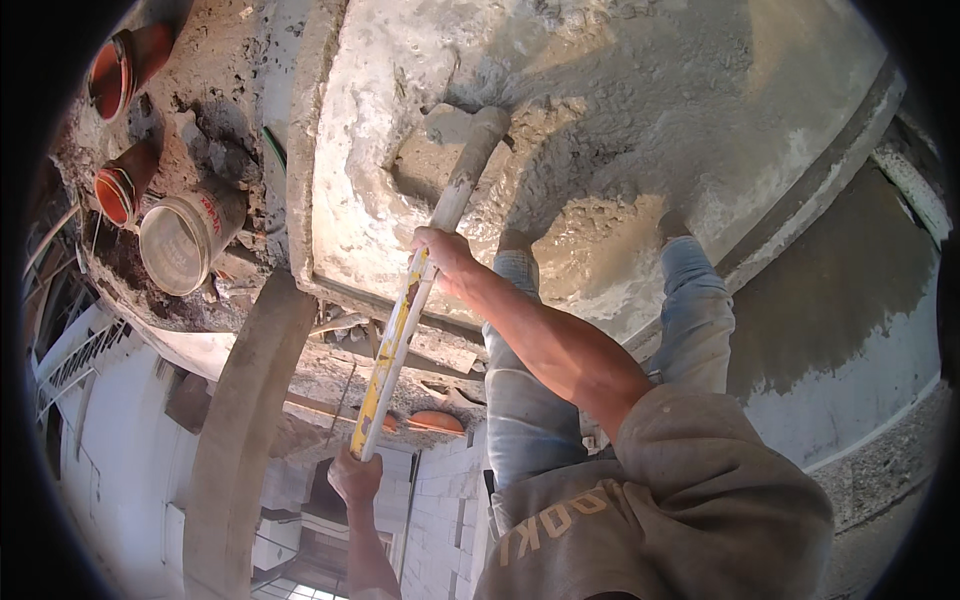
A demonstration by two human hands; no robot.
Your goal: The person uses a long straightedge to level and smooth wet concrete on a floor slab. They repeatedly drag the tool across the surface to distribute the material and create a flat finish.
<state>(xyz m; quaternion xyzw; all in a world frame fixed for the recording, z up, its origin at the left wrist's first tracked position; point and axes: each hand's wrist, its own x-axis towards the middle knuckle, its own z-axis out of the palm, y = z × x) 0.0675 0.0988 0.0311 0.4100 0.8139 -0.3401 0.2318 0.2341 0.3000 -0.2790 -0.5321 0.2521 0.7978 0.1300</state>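
A long-handled hoe slants across the middle, its handle partly wrapped in worn yellow and white. My right hand is closed round the handle about midway along. Lower down, at the near end, my left hand grips it with the fingers wrapped round. The hoe's muddy head rests in wet grey concrete, beside a shallow scooped hollow; its blade is partly covered by the mix. My legs in pale jeans straddle forward, and my feet are sunk or hidden in the concrete.
A clear plastic bucket and two orange pipe ends sit at the left on rubble. A raised edge borders the concrete. Below left runs a thick grey beam. A partly wetted grey wall stands at the right.
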